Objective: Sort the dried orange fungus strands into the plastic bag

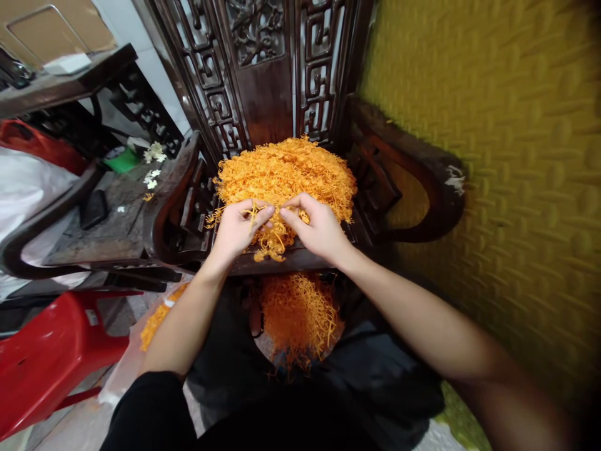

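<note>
Both hands are at the front edge of the orange strands (286, 169), heaped on the carved chair (413, 156) seat. The left hand (239, 227) has its fingers pinched on a few strands. The right hand (320, 229), fingertips together, nips a tuft just beside it. A second pile (298, 313) lies lower down.

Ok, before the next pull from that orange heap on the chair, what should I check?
1. Left hand pinching strands: ok.
2. Right hand grip: cannot tell; fingertips rest in the orange heap.
3. Heap fully on chair seat: not ok; strands overhang the front edge.
4. Lower pile beneath the hands: ok.
5. What holds the lower pile: cannot tell.
</note>
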Demonstrator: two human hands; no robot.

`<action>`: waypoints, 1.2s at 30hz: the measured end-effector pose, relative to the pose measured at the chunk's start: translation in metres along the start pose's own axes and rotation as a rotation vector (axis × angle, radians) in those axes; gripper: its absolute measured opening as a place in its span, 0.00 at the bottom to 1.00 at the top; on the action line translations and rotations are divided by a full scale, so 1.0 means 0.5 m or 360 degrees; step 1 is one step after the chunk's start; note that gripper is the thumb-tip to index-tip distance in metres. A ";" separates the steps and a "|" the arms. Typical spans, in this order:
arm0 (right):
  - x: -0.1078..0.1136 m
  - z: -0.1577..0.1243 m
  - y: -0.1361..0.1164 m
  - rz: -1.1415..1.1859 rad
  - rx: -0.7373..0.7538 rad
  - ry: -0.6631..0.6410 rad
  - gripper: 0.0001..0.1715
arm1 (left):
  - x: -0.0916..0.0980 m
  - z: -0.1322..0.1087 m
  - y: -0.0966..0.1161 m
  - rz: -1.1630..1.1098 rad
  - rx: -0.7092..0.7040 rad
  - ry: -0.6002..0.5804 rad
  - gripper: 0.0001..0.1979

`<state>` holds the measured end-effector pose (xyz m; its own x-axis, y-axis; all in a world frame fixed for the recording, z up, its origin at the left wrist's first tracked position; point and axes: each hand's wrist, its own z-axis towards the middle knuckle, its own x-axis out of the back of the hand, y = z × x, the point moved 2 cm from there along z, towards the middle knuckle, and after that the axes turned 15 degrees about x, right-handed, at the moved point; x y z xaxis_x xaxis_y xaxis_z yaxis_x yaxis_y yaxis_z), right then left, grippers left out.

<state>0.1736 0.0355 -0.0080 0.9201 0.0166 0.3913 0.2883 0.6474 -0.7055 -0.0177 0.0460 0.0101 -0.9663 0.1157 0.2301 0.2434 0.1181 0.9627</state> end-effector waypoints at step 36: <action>0.057 0.054 0.104 0.0933 -0.0731 0.0645 0.35 | -0.012 -0.029 0.029 -0.0617 0.0035 -0.0239 0.19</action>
<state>0.2076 0.0901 -0.0177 0.9530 -0.0779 -0.2927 -0.2664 0.2442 -0.9324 -0.0095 0.0326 0.0248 -0.9640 0.2011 -0.1738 -0.1328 0.2020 0.9703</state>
